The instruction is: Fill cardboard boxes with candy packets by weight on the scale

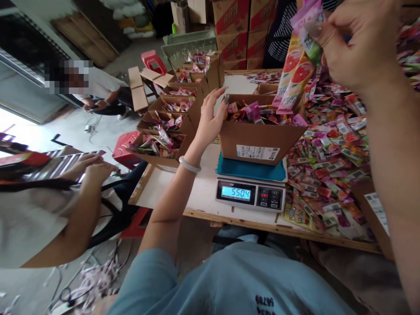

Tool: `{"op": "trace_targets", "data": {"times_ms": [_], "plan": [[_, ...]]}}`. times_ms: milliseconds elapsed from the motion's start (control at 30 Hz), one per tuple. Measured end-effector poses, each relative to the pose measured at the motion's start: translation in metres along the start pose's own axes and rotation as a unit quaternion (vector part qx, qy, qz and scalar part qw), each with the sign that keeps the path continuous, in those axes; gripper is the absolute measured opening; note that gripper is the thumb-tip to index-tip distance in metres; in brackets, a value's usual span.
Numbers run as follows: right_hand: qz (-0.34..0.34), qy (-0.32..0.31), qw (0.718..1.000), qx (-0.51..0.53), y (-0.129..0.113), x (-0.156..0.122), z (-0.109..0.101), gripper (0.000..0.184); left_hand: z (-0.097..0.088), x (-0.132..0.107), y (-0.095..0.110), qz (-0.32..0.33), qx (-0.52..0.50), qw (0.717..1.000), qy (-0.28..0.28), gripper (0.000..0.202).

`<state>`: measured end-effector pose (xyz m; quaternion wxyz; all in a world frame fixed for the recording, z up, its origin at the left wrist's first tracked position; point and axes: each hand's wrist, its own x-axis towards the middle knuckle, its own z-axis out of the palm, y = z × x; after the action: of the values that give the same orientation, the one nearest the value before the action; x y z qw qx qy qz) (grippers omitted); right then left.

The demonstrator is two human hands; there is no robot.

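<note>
1. Brown cardboard makes the box (231, 135) in front of us. It is open at the top and full of small, shiny packets (253, 113). A white label (257, 152) is on its front.
2. The box sits on the blue-green plate (251, 170) of a scale (256, 206). The screen (236, 192) glows blue and reads 550.4.
3. Our right hand (357, 48) is up high. Its fingers are pinched tight on some long packets (290, 72). These show cut red fruit and hang over the right part of the box. We cannot tell just how many we hold.
4. Our left hand (210, 116) is at the left edge of the box. Its fingers are loose and a bit spread, and the thumb is by the rim. We wear a pale bracelet (189, 165) around that wrist.
5. To our right, a big heap of packets (328, 162) covers the bench (205, 190).
6. To our left, a row of open boxes (191, 127) goes away from us, with packets inside. Near it we see a red stool (124, 148).
7. Another person's hands (95, 168) are close by, far to our left.
</note>
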<state>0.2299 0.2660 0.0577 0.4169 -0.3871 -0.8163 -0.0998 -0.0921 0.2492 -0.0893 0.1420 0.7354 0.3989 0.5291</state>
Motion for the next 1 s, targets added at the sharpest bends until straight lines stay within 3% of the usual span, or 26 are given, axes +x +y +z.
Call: {"op": "trace_targets", "data": {"times_ms": [367, 533, 600, 667, 800, 1000], "plan": [[0.094, 0.051, 0.994, -0.006, 0.026, 0.005, -0.02, 0.075, -0.007, -0.001, 0.0, -0.016, 0.016, 1.0, -0.004, 0.059], [0.057, 0.091, 0.994, 0.023, 0.021, 0.008, -0.014, 0.078, -0.001, 0.02, 0.04, 0.038, 0.082, 0.996, 0.028, 0.056], [0.042, 0.092, 0.994, 0.031, 0.009, 0.01, -0.007, 0.08, 0.008, 0.036, 0.064, 0.072, 0.074, 0.995, 0.005, 0.056], [0.038, 0.09, 0.994, 0.045, -0.001, 0.012, -0.001, 0.081, 0.02, 0.052, 0.086, 0.08, 0.041, 0.995, -0.054, 0.055], [0.063, 0.096, 0.991, 0.076, -0.009, 0.008, 0.003, 0.084, 0.043, 0.069, 0.11, 0.018, -0.016, 0.988, -0.152, 0.029], [0.128, 0.094, 0.979, 0.128, 0.006, -0.004, 0.005, 0.081, 0.054, 0.071, 0.113, -0.053, -0.107, 0.983, -0.139, 0.019]]}}
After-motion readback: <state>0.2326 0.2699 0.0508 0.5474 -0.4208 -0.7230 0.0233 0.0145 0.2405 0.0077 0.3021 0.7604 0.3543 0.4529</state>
